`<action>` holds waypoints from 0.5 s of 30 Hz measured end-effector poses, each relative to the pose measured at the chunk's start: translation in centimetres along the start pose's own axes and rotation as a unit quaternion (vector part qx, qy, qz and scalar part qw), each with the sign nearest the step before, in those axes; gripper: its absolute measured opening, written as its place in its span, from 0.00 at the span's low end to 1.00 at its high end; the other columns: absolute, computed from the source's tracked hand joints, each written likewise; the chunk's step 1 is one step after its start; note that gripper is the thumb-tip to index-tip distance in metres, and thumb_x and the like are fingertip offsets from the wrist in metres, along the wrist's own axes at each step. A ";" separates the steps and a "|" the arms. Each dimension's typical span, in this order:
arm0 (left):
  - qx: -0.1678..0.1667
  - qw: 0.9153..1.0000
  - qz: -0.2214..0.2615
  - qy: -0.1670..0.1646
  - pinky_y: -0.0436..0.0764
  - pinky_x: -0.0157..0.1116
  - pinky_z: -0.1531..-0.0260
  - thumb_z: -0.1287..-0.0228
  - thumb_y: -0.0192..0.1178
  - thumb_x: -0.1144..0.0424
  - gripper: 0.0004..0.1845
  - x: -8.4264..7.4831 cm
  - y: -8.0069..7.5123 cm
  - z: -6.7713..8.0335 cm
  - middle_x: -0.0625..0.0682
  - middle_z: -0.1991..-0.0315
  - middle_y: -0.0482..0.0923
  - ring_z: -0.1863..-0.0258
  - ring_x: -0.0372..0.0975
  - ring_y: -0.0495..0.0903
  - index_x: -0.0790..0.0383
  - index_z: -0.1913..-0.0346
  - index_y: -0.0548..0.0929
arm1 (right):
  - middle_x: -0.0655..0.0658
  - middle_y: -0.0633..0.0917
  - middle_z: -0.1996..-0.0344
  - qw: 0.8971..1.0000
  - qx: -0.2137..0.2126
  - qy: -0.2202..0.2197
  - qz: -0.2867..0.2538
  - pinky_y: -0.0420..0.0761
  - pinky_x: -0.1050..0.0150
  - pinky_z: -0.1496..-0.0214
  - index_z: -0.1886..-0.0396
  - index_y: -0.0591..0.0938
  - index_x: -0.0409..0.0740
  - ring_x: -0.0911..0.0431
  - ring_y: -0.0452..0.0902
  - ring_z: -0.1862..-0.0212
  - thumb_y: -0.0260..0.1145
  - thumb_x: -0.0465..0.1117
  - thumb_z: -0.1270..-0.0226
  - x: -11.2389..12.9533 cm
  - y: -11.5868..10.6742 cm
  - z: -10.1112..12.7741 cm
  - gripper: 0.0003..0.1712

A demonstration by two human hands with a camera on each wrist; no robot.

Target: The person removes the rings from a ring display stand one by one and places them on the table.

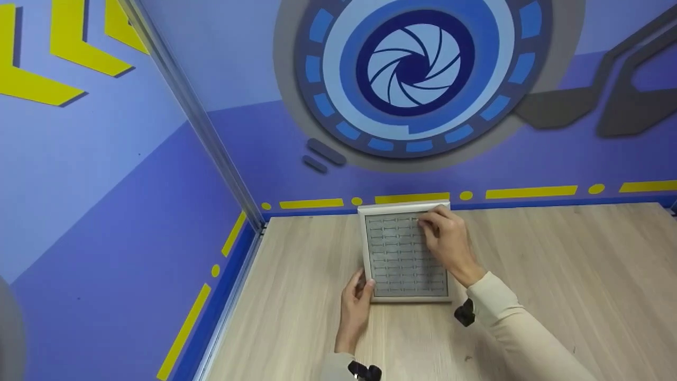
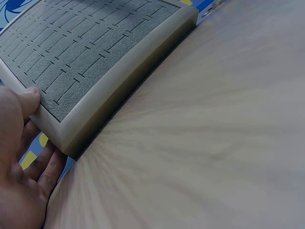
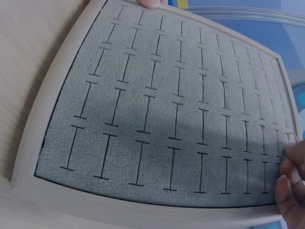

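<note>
A ring display tray (image 1: 407, 270) with a pale wooden frame and a grey padded insert cut with rows of slits is at the table's far side. My left hand (image 1: 356, 307) grips its lower left edge, thumb on the front of the frame and fingers behind, as the left wrist view also shows. Near the upper right corner, my right hand (image 1: 448, 238) has its thumb and fingertips pinched together at the insert. A small thin ring (image 3: 291, 138) shows at those fingertips in the right wrist view, mostly hidden by them.
The tray is on a light wood-grain table (image 1: 571, 286). Behind it rises a blue printed wall (image 1: 238, 153) with yellow stripes, and another panel (image 1: 106, 238) stands at the left. A metal strip (image 1: 232, 301) runs along the table's left edge.
</note>
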State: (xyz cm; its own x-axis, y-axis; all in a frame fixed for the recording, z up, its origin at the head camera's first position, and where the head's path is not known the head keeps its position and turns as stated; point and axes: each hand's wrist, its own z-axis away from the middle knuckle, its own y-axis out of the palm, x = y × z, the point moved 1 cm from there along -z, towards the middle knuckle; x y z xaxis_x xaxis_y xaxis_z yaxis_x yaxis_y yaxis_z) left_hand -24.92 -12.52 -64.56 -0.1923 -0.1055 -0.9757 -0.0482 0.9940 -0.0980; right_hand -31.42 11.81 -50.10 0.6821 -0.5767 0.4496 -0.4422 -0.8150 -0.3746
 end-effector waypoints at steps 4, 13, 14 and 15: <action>-0.001 1.000 -0.006 -0.003 0.82 0.31 0.39 0.17 0.58 0.59 0.28 0.0 0.0 0.0 0.59 0.34 0.82 0.37 0.43 0.82 0.66 0.22 0.70 | 0.42 0.85 0.69 1.000 -0.001 -0.004 -0.002 0.71 0.77 0.69 0.65 0.91 0.34 0.57 0.77 0.72 0.75 0.23 0.36 -0.1 -0.2 0.1 0.05; -0.005 1.000 -0.009 -0.022 0.80 0.31 0.35 0.17 0.59 0.58 0.29 -0.2 0.1 0.0 0.57 0.31 0.80 0.34 0.43 0.81 0.65 0.20 0.69 | 0.44 0.87 0.67 1.000 0.000 -0.013 0.001 0.73 0.76 0.66 0.64 0.91 0.35 0.57 0.79 0.70 0.76 0.23 0.37 0.1 -0.8 0.3 0.06; -0.004 1.000 -0.009 -0.024 0.79 0.31 0.34 0.17 0.59 0.58 0.30 -0.2 0.1 0.0 0.57 0.30 0.80 0.34 0.43 0.81 0.64 0.20 0.68 | 0.44 0.87 0.66 1.000 0.002 -0.013 0.000 0.73 0.76 0.66 0.64 0.91 0.35 0.57 0.78 0.70 0.75 0.23 0.37 0.1 -0.8 0.4 0.06; -0.004 1.000 -0.009 -0.024 0.79 0.31 0.34 0.17 0.59 0.58 0.30 -0.2 0.1 0.0 0.57 0.30 0.80 0.33 0.44 0.80 0.64 0.20 0.68 | 0.44 0.87 0.66 1.000 0.003 -0.014 -0.002 0.73 0.75 0.66 0.64 0.91 0.35 0.57 0.78 0.69 0.75 0.22 0.38 0.1 -0.9 0.4 0.07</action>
State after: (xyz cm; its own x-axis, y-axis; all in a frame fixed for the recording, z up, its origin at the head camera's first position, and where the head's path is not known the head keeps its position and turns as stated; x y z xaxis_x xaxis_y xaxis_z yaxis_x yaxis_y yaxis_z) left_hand -24.88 -12.36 -64.38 -0.1436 -0.1211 -0.9822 -0.0586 0.9918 -0.1137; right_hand -30.69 12.51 -50.01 0.7000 -0.5711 0.4288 -0.4353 -0.8172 -0.3778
